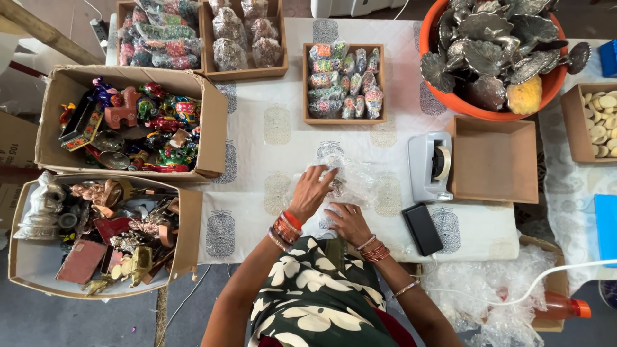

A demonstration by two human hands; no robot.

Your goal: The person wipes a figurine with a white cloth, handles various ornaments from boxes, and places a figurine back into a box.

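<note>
Left hand point(313, 189) lies fingers spread, palm down, on a crumpled sheet of clear bubble wrap point(353, 183), pinning it flat to the bench point(257, 141). Right hand point(349, 222) sits just near of it, fingers curled onto the wrap's near edge, seemingly pressing or folding it; whether it pinches anything is unclear. A small item may be inside the wrap, too hidden to tell. The wrap is at bench centre, directly in front of the person, on a white cloth with grey printed motifs.

Just right of the hands: a black flat rectangular case point(423, 229), and beyond it a grey tape dispenser point(430, 166), within easy reach for sealing. Right of that, an empty brown cardboard tray point(493, 160). Far centre, a small wooden tray of wrapped colourful packets point(344, 82); far left, two more wooden trays of wrapped bundles point(199, 35). Far right, an orange plastic tub of silvery metal leaf-shaped pieces point(495, 54). Left side, a cardboard box of painted colourful figurines point(128, 122), and nearer, a cardboard box of metallic figurines point(96, 234). Near right, a box of loose bubble wrap point(488, 286) with an orange bottle point(562, 307) lying beside it, stock kept close to hand.
</note>
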